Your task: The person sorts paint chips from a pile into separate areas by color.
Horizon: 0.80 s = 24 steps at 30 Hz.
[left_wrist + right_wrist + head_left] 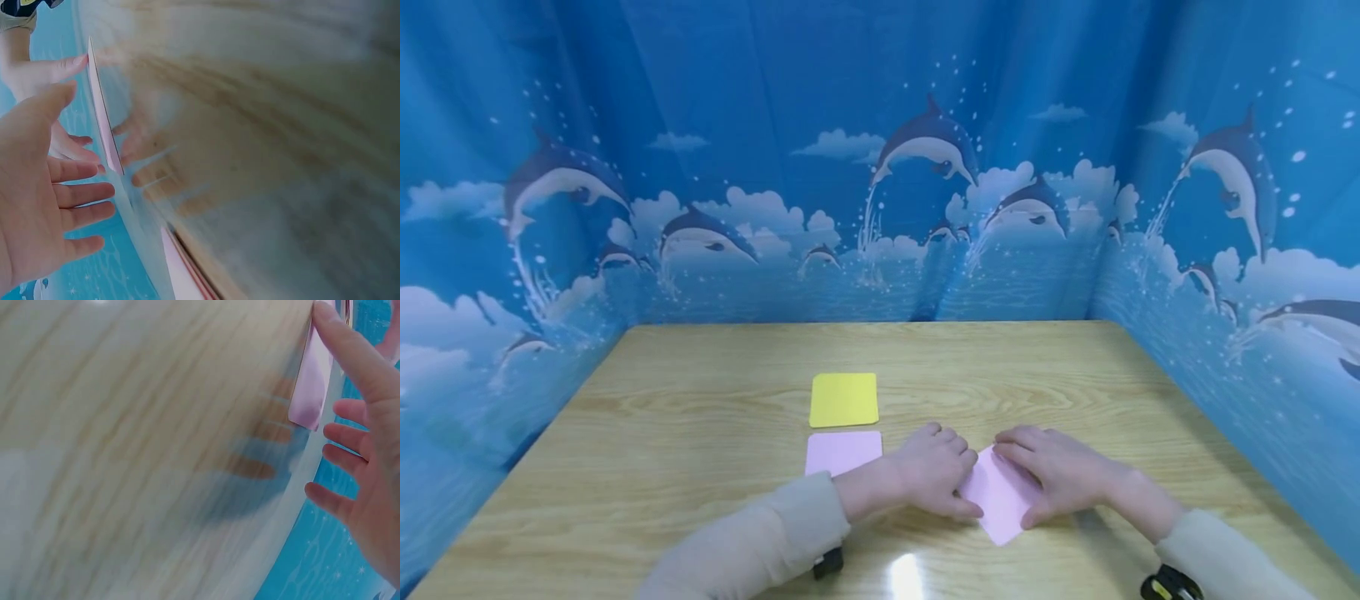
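A pink paper square [996,496], turned cornerwise, lies on the wooden table between both hands. At its left edge is my left hand [936,471]; its thumb and fingers are spread, and in the left wrist view the fingers of that hand [37,187] extend loosely. From the right, my right hand [1060,471] rests over the square, thumb near the lower edge and fingertips at the top corner. The right wrist view has the thumb of the right hand [375,394] touching the end of the pink square [312,381], the other fingers extended.
A yellow square [844,400] lies farther back on the table [700,450], left of the hands. In front of it is another pink square [844,452], partly covered by the left forearm. A blue dolphin curtain [820,275] encloses the table's back and sides.
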Tool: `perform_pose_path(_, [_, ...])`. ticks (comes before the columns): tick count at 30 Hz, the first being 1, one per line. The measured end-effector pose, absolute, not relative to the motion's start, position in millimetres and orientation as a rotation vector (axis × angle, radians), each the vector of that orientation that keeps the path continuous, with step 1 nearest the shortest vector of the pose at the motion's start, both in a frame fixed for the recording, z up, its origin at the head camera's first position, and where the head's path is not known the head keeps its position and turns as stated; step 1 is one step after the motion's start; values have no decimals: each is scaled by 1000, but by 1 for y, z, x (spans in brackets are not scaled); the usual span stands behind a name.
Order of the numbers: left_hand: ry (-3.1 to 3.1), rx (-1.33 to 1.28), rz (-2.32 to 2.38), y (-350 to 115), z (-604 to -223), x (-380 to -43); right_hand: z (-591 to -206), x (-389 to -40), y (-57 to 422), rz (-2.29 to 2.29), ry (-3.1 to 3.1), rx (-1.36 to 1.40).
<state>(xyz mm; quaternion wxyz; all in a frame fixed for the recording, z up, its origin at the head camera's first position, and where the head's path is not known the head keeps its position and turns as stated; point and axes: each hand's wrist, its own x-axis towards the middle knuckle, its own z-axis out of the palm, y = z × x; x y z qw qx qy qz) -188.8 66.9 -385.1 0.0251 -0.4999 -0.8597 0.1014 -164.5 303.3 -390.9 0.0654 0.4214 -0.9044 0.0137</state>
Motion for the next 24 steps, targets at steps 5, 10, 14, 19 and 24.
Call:
perform_pose_path(5, [-2711, -1525, 301, 69, -386, -186, -393, -163, 297, 48, -2800, 1266])
perform_pose_path(10, [-2746, -1517, 278, 68, -388, -185, -396, -162, 294, 58, -2796, 1236])
perform_pose_path(14, [-2753, -1527, 274, 67, -391, -185, -397, -162, 292, 47, -2821, 1186])
perform_pose_path(19, [-2722, -1550, 345, 66, -389, -186, -396, -162, 290, 20, -2863, 1131])
perform_pose_path(24, [-2711, -1563, 405, 67, -386, -185, -396, -160, 290, 29, -2895, 1134])
